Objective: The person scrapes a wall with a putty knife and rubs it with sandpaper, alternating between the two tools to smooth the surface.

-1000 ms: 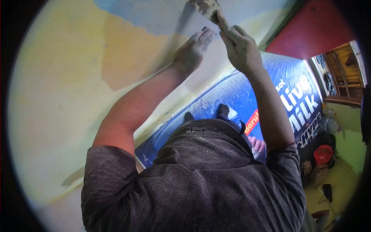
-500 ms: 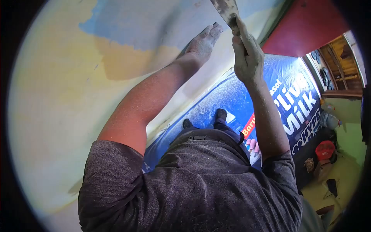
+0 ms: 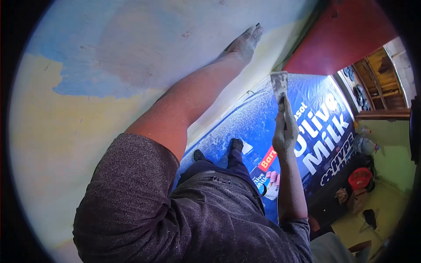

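Note:
My left hand (image 3: 245,44) is pressed against the painted wall (image 3: 39,127), its fingers held together and coated with pale dust. A dark, thin sheet (image 3: 258,24) peeks out at the fingertips; most of it is hidden under the hand, so its kind does not show. My right hand (image 3: 285,131) is closed around the handle of a putty knife (image 3: 279,83). The knife's wide blade, smeared with whitish residue, points up and away from the wall, over the tarp. Blue and yellowish paint patches cover the wall around my left arm.
A blue printed tarp (image 3: 245,114), strewn with white dust, lies on the floor under my feet. A red panel (image 3: 342,35) stands at the upper right. Along the right are a plastic bottle (image 3: 365,145), a red container (image 3: 359,179) and a wooden frame (image 3: 381,115).
My right hand has lowered with the putty knife, bringing it away from the wall. My left hand stays on the wall, slightly further right in view. The camera view has shifted.

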